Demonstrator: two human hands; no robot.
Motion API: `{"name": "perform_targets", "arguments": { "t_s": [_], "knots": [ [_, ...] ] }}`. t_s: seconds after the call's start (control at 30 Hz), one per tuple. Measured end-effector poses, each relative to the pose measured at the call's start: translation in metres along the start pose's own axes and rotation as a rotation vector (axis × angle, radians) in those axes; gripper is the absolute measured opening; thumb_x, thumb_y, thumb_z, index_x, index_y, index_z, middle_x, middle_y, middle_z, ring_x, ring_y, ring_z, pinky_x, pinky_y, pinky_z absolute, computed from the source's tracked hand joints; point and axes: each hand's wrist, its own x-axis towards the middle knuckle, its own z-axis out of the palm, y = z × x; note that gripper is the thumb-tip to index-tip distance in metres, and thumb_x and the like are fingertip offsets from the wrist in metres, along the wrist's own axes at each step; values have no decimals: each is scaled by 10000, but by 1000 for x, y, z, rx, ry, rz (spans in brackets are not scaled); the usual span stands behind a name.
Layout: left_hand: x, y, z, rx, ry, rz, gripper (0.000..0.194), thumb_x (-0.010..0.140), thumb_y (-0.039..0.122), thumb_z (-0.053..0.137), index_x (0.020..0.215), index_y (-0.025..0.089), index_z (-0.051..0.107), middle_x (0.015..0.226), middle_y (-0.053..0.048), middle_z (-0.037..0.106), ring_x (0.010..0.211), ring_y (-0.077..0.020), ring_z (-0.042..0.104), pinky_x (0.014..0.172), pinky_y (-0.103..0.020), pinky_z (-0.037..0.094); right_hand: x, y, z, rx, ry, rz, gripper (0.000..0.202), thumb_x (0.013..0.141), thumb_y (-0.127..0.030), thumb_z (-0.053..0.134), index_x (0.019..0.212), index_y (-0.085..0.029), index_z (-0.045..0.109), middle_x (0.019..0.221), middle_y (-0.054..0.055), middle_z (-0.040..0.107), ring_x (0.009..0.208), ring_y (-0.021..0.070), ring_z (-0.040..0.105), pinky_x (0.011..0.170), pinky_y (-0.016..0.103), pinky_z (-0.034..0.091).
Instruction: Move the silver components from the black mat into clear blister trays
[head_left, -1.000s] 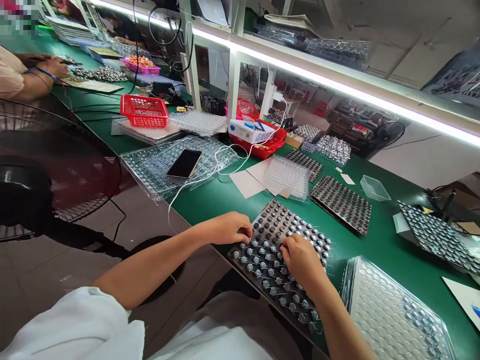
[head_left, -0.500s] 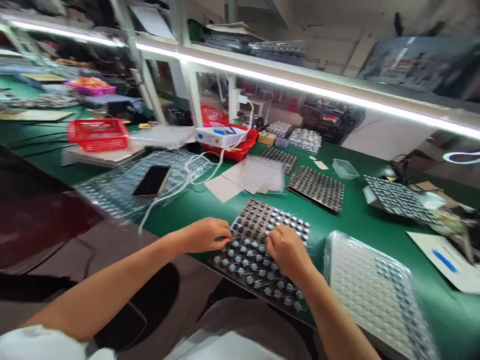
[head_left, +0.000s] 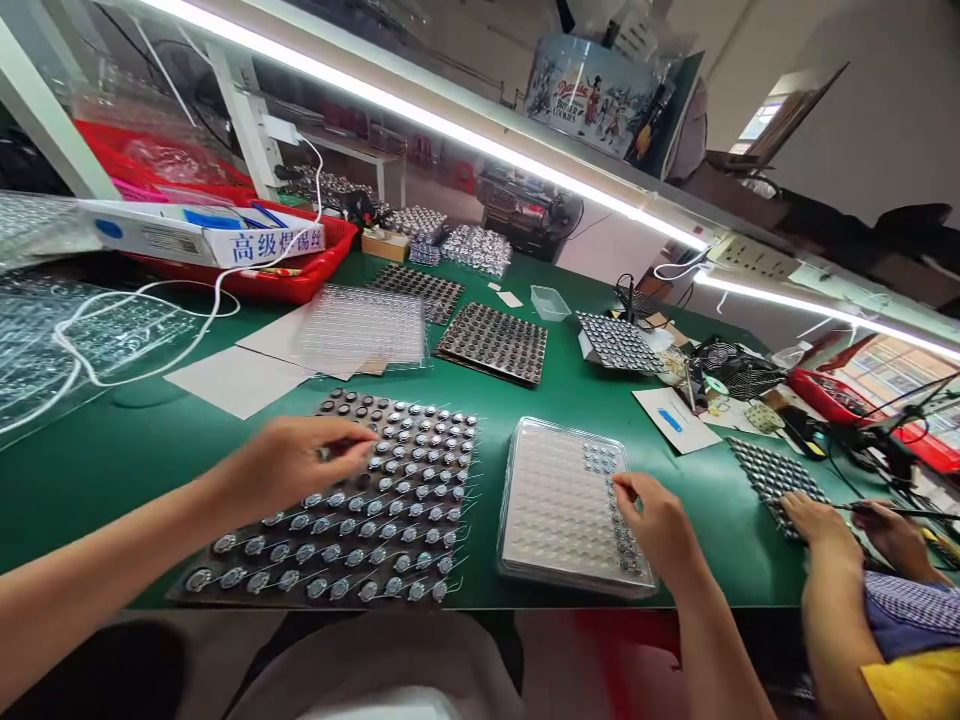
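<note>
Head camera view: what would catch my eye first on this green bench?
Front and centre lies a dark tray packed with rows of small shiny wired parts; the left hand rests on its upper left. Just right of it sits a clear blister tray, mostly unfilled, with the right hand at its right-hand column of parts. Overhead, a bright light strip runs across the bench.

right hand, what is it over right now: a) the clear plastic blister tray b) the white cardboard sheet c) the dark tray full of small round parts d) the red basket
a: the right hand rests on the right part of the clear plastic blister tray, its fingertips at the few parts set there, while the left hand is on the dark tray of small round parts.
</note>
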Motion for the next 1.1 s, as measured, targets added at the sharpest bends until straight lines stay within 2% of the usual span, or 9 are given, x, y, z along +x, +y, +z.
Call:
{"name": "perform_targets", "arguments": {
  "t_s": [0.1, 0.23, 0.37, 0.53, 0.63, 0.73, 0.9, 1.0, 1.1],
  "knots": [
    [39, 48, 40, -29, -43, 192, 228, 797, 261, 516, 862, 178, 719, 770, -4, 710, 682, -123, 612, 676, -209, 454, 12, 16, 4, -154, -55, -90, 170, 879, -179, 479, 899, -155, 646, 818, 47, 656, 774, 169, 593, 725, 281, 395],
    [83, 104, 97, -80, -117, 376, 208, 784, 190, 533, 829, 189, 736, 767, -21, 700, 699, -130, 616, 665, -216, 443, 22, 14, 12, -397, -97, -202, 213, 891, -143, 466, 770, -169, 641, 769, 50, 637, 788, 180, 568, 731, 311, 315],
    [115, 146, 143, -16, -145, 410, 193, 769, 193, 558, 816, 202, 745, 767, -27, 687, 722, -147, 616, 627, -226, 425, 22, 12, 16, -466, -101, -236, 213, 898, -159, 480, 759, -182, 639, 774, 43, 628, 790, 176, 542, 721, 324, 272],
    [135, 181, 180, 147, -195, 455, 201, 783, 210, 535, 722, 173, 723, 734, -53, 668, 705, -180, 605, 584, -265, 399, 9, 12, 11, -373, -109, -170, 247, 914, -235, 488, 746, -231, 670, 790, 18, 621, 798, 162, 527, 692, 309, 263],
    [135, 193, 195, 244, -224, 536, 219, 798, 226, 530, 691, 140, 701, 716, -84, 658, 682, -201, 593, 582, -297, 400, -3, 16, 5, -295, -56, -143, 243, 926, -239, 453, 902, -245, 695, 864, 32, 624, 814, 158, 531, 687, 299, 288],
    [127, 200, 205, 353, -227, 653, 153, 764, 183, 561, 694, 122, 682, 726, -118, 640, 711, -236, 579, 601, -336, 408, -16, 22, -1, -216, 33, -111, 266, 923, -248, 446, 1091, -219, 649, 925, 58, 621, 852, 177, 544, 720, 308, 338],
    [110, 216, 212, 505, -259, 684, 141, 753, 175, 572, 777, 107, 693, 829, -175, 630, 823, -285, 555, 648, -380, 413, -34, 25, -8, -104, 110, -73, 263, 917, -283, 461, 1111, -200, 618, 957, 75, 625, 882, 201, 565, 764, 346, 401],
    [100, 224, 211, 562, -324, 652, 214, 760, 220, 587, 895, 101, 703, 992, -213, 628, 985, -321, 523, 742, -405, 419, -40, 18, -9, -57, 117, -87, 229, 913, -275, 467, 1068, -211, 623, 963, 73, 636, 897, 207, 582, 780, 360, 424],
    [90, 222, 191, 532, -342, 592, 360, 796, 234, 539, 1094, 59, 640, 1149, -228, 582, 1058, -323, 498, 802, -408, 420, -45, 5, -9, -21, 149, -132, 229, 905, -276, 480, 1088, -226, 610, 977, 74, 649, 918, 218, 598, 801, 376, 442]
  ]
}}
